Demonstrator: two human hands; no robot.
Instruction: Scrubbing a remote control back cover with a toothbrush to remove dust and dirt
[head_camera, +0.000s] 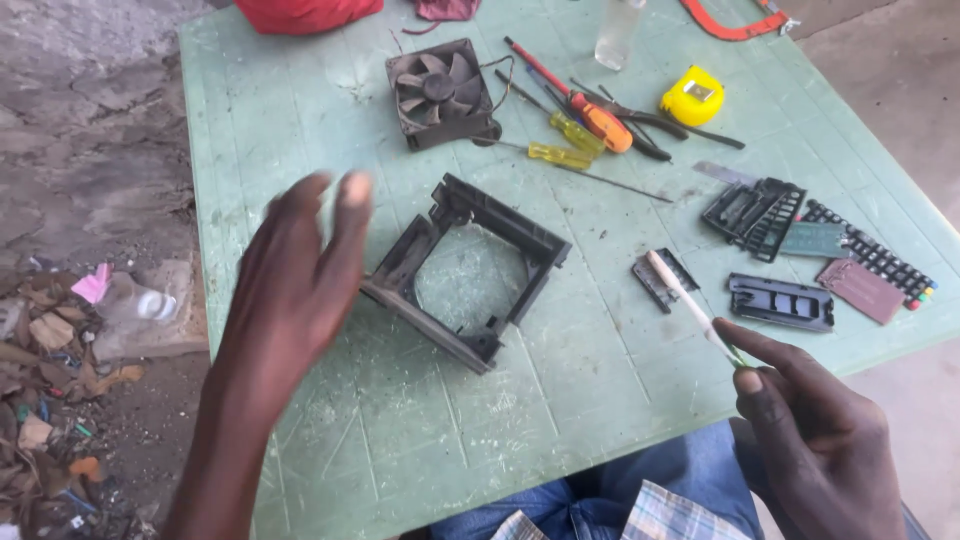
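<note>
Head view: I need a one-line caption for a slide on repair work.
Left hand raised beside a black square frame; right hand pinches a thin white stick.

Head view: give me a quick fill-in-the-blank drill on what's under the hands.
1. The right hand pinches a thin white ____.
2. The left hand hovers open beside the square black plastic ____.
3. The tape measure is ____ in colour.
4. The cooling fan lies on a ____ table.

Missing words: brush; frame; yellow; green

Left hand (300, 285) raised, fingers spread, blurred; right hand (815, 435) pinching, forefinger extended.
</note>
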